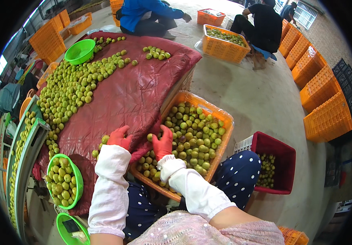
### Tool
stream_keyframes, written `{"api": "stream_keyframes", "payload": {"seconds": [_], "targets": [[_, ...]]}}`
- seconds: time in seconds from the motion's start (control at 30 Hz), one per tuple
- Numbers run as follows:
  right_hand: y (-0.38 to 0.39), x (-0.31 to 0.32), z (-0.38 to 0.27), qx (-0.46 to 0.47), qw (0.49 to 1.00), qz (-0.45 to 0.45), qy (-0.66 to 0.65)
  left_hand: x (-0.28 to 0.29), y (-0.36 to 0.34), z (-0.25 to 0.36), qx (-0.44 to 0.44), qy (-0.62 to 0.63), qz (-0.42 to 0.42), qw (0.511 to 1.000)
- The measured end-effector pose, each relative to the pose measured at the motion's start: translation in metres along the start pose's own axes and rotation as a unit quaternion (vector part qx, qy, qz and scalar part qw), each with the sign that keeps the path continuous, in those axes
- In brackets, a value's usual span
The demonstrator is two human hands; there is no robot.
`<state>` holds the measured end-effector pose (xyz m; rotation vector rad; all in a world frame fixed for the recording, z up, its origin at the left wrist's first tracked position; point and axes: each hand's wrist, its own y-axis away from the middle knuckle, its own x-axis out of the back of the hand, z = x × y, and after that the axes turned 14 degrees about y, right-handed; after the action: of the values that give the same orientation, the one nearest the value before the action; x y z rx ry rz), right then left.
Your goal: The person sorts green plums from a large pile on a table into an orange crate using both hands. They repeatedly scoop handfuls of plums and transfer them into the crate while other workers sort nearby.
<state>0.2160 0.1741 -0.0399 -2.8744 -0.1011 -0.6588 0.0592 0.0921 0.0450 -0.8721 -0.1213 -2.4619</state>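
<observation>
My left hand [120,137], in a red glove, rests over the dark red quilted cover [131,90] with its fingers curved and apart. A few round yellow-green fruits [105,139] lie just left of it. My right hand [162,143], also red-gloved, is at the near edge of an orange crate [226,122] with thumb and forefinger spread. One fruit [150,137] sits against its thumb; I see no grip around it. Many similar fruits [192,143] fill this plastic-lined crate, in front of my knees.
A fruit heap [76,87] and a green bowl [80,52] are on the cover. Left are a fruit-filled green basket [79,179] and a fruit-lined rail [31,151]. A red-lined bin [280,163] stands right. Two people [151,16] [262,26] crouch beyond; orange crates [327,118] line the right wall.
</observation>
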Motion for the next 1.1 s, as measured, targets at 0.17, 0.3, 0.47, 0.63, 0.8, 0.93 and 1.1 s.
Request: {"api": "stream_keyframes", "payload": {"seconds": [0.17, 0.3, 0.47, 0.63, 0.8, 0.93, 1.1], "targets": [[0.013, -0.014, 0.019, -0.317, 0.841, -0.314, -0.306, -0.003, -0.003, -0.008, 0.007, 0.025, -0.009, 1.000], [-0.007, -0.033, 0.027, -0.142, 0.979, -0.132, -0.056, -0.018, -0.013, 0.009, -0.065, 0.047, 0.020, 0.997], [-0.023, -0.028, -0.085, -0.079, 0.979, -0.188, 0.027, 0.024, -0.005, -0.007, 0.035, 0.135, 0.096, 0.986], [-0.022, -0.023, -0.053, -0.121, 0.972, -0.188, 0.071, 0.043, 0.007, -0.043, 0.096, 0.290, 0.120, 0.945], [-0.016, -0.003, 0.015, -0.136, 0.952, -0.267, 0.056, 0.081, 0.020, -0.142, 0.108, 0.082, 0.199, 0.971], [-0.027, 0.025, 0.048, -0.236, 0.913, -0.333, -0.017, 0.054, 0.031, -0.168, 0.288, -0.099, 0.258, 0.917], [-0.052, 0.042, -0.007, -0.064, 0.940, -0.329, -0.058, 0.033, 0.036, -0.218, 0.275, -0.103, 0.342, 0.893]]}}
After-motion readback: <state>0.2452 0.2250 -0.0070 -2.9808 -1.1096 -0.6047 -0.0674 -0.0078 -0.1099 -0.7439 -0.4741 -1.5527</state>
